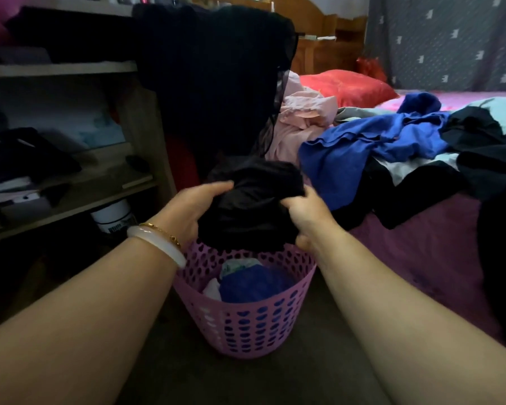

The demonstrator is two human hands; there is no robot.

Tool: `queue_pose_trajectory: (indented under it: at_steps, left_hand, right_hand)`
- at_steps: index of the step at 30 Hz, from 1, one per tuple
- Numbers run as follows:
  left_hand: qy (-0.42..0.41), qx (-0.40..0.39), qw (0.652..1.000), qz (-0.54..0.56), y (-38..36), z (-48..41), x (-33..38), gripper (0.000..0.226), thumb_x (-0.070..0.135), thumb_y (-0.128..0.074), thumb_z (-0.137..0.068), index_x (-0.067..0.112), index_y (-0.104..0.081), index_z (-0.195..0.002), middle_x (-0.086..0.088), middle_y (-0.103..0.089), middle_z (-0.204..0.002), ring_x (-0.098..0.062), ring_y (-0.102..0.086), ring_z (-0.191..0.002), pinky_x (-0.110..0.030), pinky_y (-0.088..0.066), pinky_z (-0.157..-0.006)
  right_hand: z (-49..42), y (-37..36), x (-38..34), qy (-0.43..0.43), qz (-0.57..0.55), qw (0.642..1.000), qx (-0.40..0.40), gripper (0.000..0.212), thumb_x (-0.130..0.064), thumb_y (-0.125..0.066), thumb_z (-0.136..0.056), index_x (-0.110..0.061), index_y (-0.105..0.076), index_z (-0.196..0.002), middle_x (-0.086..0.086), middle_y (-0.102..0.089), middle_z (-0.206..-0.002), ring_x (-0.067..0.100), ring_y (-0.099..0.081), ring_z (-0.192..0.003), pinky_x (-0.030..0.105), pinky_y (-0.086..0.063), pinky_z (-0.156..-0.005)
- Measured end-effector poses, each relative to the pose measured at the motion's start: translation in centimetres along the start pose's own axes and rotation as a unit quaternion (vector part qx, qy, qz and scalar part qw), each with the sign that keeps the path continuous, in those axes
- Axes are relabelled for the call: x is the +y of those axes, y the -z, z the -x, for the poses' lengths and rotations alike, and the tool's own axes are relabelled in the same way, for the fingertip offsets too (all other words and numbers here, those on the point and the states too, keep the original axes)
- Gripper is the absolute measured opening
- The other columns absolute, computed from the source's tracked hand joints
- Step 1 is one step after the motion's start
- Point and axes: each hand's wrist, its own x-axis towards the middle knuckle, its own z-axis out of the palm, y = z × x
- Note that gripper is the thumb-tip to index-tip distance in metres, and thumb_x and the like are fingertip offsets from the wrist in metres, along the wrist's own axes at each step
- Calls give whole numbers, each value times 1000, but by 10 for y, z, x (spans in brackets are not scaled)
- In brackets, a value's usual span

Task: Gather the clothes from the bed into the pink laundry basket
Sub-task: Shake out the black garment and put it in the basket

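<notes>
Dim, soft-focus room, shelves [56, 118] in deep shadow, wide-angle bending at edges

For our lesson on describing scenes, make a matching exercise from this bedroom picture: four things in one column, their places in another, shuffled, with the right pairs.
Things:
1. black garment
2. blue garment
3. red pillow
4. white bangle

Places:
A. at the head of the bed
B. on the left wrist
C. gripped by both hands above the pink laundry basket
D. spread on the bed, near its edge

Pairs: 1-C, 2-D, 3-A, 4-B
</notes>
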Motion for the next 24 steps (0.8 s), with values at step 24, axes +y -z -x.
queue_pose_trajectory:
  at_steps: [24]
  left_hand:
    - [24, 0, 972, -236, -97, -60, 57, 15, 5, -65, -83, 12, -60, -71, -8, -61, -73, -21, -56, -64, -28, -46, -59]
  right_hand:
    - [-61, 4, -75, -123, 437, 887, -85, 47, -13, -58, -85, -10, -48, -131, 17, -67, -108, 32, -71, -88, 46, -60, -78]
